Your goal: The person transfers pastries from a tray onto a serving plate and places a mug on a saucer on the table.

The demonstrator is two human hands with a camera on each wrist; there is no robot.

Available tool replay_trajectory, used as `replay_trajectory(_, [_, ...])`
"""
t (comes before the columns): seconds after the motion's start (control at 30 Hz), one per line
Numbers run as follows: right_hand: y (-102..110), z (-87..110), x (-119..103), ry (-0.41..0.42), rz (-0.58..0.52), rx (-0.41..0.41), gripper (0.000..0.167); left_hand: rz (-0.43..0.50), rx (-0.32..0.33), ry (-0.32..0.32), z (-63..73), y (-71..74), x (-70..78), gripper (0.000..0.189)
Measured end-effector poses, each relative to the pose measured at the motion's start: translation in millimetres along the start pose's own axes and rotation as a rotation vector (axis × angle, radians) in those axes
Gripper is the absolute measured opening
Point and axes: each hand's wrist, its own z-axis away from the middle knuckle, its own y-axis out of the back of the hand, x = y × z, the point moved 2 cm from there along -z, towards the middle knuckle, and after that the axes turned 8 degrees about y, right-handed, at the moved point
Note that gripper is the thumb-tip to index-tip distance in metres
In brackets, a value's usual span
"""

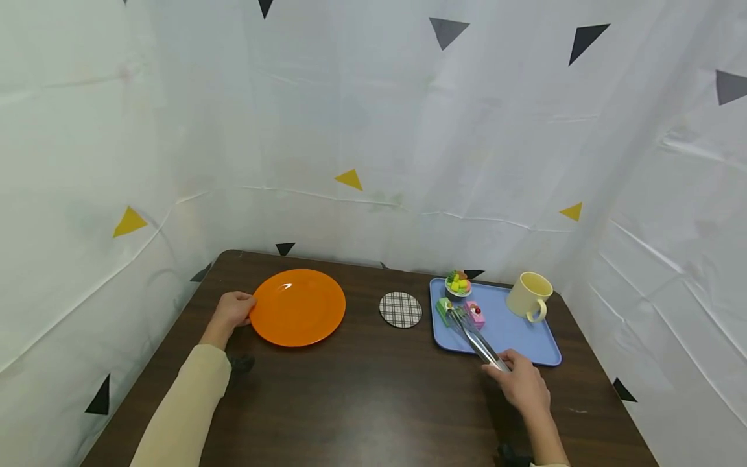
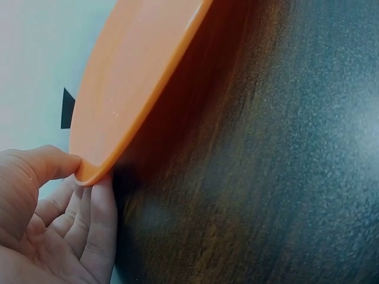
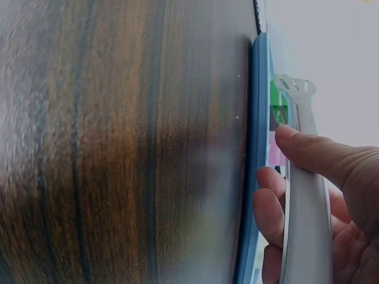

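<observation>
At the left of the table, my left hand [image 1: 232,311] pinches the near-left rim of an orange plate [image 1: 300,307]. In the left wrist view the thumb lies on top of the rim and the fingers are beneath it. My right hand [image 1: 521,381] grips metal tongs [image 1: 480,344], which reach over the blue tray [image 1: 519,337]. The tongs' tips are right at a green cake piece [image 1: 442,310], with a pink cake piece [image 1: 476,316] just to their right. In the right wrist view the tongs [image 3: 308,231] partly hide both pieces.
Behind the cake pieces a small dark bowl [image 1: 455,296] of colorful food stands on the tray. A yellow mug [image 1: 525,297] stands at the tray's back right. Between plate and tray lies a round checked coaster [image 1: 400,309]. White sheeting [image 1: 373,130] surrounds the brown table [image 1: 350,402].
</observation>
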Motion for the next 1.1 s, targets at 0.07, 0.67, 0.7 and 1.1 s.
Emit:
replay_trajectory(0.07, [0, 0.2, 0, -0.001, 0.0, 0.0, 0.054, 0.002, 0.003, 0.003, 1.3, -0.4, 0.6, 0.048])
replay_trajectory(0.67, [7, 2.2, -29, 0.081, -0.017, 0.063, 0.046, 0.01, 0.003, -0.025, 4.8, -0.7, -0.1, 0.048])
replay_trajectory(0.7, [6, 1.0, -32, 0.09, -0.026, 0.063, 0.047, 0.011, 0.004, -0.03, 4.7, -0.5, -0.3, 0.048])
replay_trajectory(1.1, [-14, -12.4, -88, 0.202, -0.115, 0.102, 0.046, 0.019, 0.029, -0.026, 2.1, -3.0, -3.0, 0.048])
